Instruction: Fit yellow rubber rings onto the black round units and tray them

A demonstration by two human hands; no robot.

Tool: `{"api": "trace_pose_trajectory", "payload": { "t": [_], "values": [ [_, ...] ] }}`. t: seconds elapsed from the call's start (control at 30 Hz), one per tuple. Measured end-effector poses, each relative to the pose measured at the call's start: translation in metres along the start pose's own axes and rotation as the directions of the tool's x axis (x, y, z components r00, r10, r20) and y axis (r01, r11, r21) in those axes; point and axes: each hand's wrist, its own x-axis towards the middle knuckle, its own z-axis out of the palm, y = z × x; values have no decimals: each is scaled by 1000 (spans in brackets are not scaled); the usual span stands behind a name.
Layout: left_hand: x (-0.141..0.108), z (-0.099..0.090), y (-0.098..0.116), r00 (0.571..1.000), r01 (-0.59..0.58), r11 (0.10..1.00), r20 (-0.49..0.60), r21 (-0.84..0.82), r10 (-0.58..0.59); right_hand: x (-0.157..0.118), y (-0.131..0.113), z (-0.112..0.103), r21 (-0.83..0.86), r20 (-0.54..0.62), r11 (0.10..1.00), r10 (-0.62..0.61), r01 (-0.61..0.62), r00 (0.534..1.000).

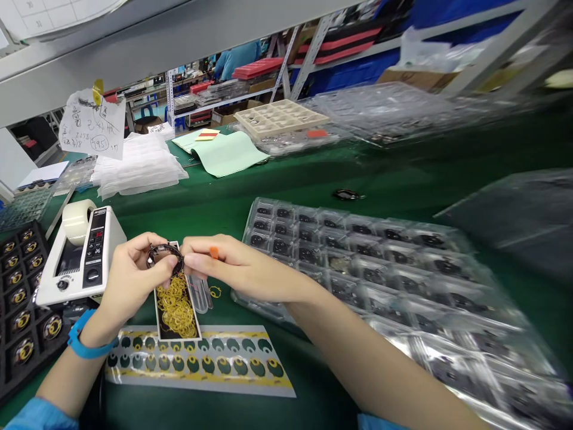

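My left hand (138,272) grips a black ring-shaped part (154,255) between thumb and fingers. My right hand (224,263) is pinched closed at the ring's right edge; a small orange piece (214,252) shows at its fingers, and what it holds is hidden. Below both hands lies a shallow white-edged box (200,335) full of thin yellow rings (179,310). Just right of the box are a clear plastic piece (203,295) and a loose yellow ring (215,292). A sheet of die-cut yellow-and-white stickers (201,382) lies in front.
A white tape dispenser (114,230) stands at left, beside a black tray (38,340) of round parts. Clear compartment trays (308,209) with black parts cover the right side. One dark part (347,194) lies behind them. Papers, bags and a beige tray (282,116) line the back.
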Motion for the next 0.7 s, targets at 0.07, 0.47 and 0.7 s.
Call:
{"api": "trace_pose_trajectory", "payload": {
  "t": [0.07, 0.47, 0.7],
  "values": [
    [1, -2, 0, 1000, 13, 999, 21, -44, -12, -1, 0, -3, -46, -13, 999, -18, 17, 1000],
    [7, -4, -14, 948, -299, 896, -8, 328, 320, 8, 17, -2, 242, -57, 963, 134, -117, 989],
    [22, -8, -44, 502, -602, 17, 362, 798, 786, 14, 22, 13, 607, -84, 777, 272, -168, 959]
  ]
}}
